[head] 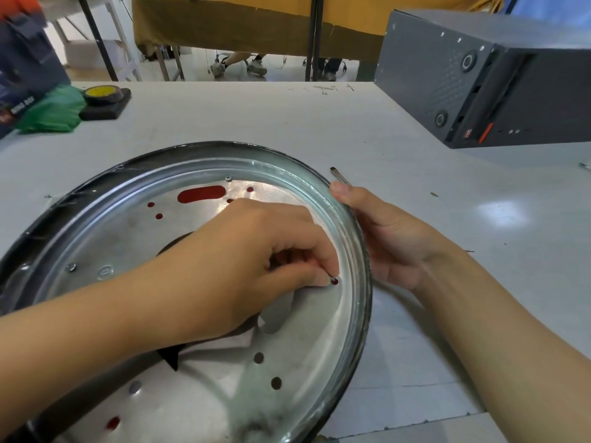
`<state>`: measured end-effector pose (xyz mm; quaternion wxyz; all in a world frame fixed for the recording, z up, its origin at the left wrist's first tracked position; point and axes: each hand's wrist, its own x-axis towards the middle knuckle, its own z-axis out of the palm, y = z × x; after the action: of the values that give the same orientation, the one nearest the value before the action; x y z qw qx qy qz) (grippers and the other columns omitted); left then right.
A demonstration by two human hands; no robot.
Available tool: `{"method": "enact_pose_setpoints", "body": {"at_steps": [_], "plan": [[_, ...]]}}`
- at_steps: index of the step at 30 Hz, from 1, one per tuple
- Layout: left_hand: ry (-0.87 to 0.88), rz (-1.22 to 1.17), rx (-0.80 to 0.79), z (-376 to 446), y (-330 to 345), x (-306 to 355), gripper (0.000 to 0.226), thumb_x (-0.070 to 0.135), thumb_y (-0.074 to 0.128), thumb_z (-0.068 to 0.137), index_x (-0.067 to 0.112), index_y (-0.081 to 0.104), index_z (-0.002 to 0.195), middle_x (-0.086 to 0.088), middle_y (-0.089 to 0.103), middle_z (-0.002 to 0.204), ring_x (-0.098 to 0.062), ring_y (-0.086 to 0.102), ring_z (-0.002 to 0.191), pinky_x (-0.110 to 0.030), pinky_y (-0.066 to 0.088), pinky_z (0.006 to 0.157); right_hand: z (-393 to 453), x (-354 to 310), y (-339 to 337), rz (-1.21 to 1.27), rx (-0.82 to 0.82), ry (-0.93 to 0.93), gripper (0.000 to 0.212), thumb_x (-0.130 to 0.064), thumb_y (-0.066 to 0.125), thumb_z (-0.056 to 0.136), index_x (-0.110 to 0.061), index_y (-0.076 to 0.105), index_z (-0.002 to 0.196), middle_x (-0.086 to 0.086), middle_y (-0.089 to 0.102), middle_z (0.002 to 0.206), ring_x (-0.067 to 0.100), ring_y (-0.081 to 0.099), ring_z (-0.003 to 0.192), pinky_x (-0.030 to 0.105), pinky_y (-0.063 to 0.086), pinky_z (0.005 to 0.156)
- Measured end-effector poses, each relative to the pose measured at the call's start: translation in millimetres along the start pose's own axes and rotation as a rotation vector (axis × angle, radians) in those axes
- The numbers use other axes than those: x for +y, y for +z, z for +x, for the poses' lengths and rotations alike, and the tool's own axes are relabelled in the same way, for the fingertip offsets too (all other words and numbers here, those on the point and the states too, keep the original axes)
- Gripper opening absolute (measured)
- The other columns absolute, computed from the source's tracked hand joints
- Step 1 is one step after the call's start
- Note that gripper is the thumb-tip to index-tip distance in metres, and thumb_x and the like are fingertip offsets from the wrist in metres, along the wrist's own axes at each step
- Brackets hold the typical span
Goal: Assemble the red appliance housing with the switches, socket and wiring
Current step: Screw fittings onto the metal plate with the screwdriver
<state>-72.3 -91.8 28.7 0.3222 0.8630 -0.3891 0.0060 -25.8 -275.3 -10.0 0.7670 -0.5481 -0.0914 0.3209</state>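
A round metal base plate (287, 362) with a black rim covers the red housing, whose red shows through a slot (200, 195) and several small holes. My left hand (249, 260) lies on the plate and pinches a small screw (332, 279) at a hole near the plate's right edge. My right hand (387, 238) grips the plate's right rim from outside, thumb on top of the rim. Two screws (228, 178) (71, 267) sit in the plate. Switches, socket and wiring are hidden under the plate.
A screwdriver tip (339, 175) pokes out behind my right thumb. A dark grey computer case (479, 81) stands at the back right of the white table (479, 225). Tape roll (102, 94) on a black block and a green bag (52, 110) lie back left.
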Motion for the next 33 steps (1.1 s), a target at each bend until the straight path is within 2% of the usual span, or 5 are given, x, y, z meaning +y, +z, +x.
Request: {"method": "enact_pose_setpoints", "body": {"at_steps": [5,12,17,24,33], "plan": [[0.040,0.078,-0.034,1.4,-3.6,2.8,0.011,0.024,0.062,0.081,0.023,0.073,0.082,0.010,0.063,0.076,-0.002,0.055,0.070,-0.010,0.039,0.066,-0.8,-1.3,2.1,-0.006,0.020,0.012,0.028,-0.037,0.077,0.064,-0.013,0.066,0.072,0.010,0.035,0.074,0.021,0.021,0.067,0.032,0.020,0.061],[0.078,0.151,-0.048,5.8,-3.4,5.2,0.012,0.024,0.062,0.081,0.019,0.073,0.080,0.008,0.064,0.076,-0.002,0.055,0.069,-0.019,0.042,0.066,1.3,-0.4,2.9,-0.004,0.024,-0.003,0.030,-0.038,0.076,0.066,-0.013,0.065,0.078,0.010,0.037,0.074,0.022,0.018,0.070,0.032,0.015,0.064],[0.076,0.130,-0.004,4.5,-0.5,3.8,0.011,0.023,0.064,0.080,0.019,0.075,0.081,0.008,0.066,0.077,-0.004,0.056,0.069,-0.021,0.044,0.065,0.5,0.8,1.9,-0.009,0.005,-0.017,0.043,-0.045,0.081,0.051,-0.013,0.067,0.077,0.010,0.039,0.075,0.021,0.022,0.070,0.032,0.018,0.064],[0.027,0.042,0.025,4.9,1.0,0.1,0.006,0.024,0.065,0.080,0.020,0.070,0.079,0.008,0.065,0.074,-0.009,0.060,0.070,-0.023,0.046,0.065,0.8,0.5,3.3,-0.040,0.030,-0.003,0.063,-0.046,0.080,0.054,-0.010,0.060,0.101,0.017,0.031,0.102,0.026,0.018,0.091,0.037,0.017,0.074],[0.046,0.070,-0.009,8.9,1.6,0.4,0.009,0.025,0.064,0.081,0.020,0.070,0.078,0.008,0.065,0.077,-0.007,0.058,0.073,-0.024,0.045,0.068,3.1,3.4,0.3,-0.035,0.069,0.002,0.052,-0.037,0.079,0.062,-0.009,0.060,0.101,0.018,0.033,0.104,0.029,0.017,0.097,0.042,0.011,0.082]]}}
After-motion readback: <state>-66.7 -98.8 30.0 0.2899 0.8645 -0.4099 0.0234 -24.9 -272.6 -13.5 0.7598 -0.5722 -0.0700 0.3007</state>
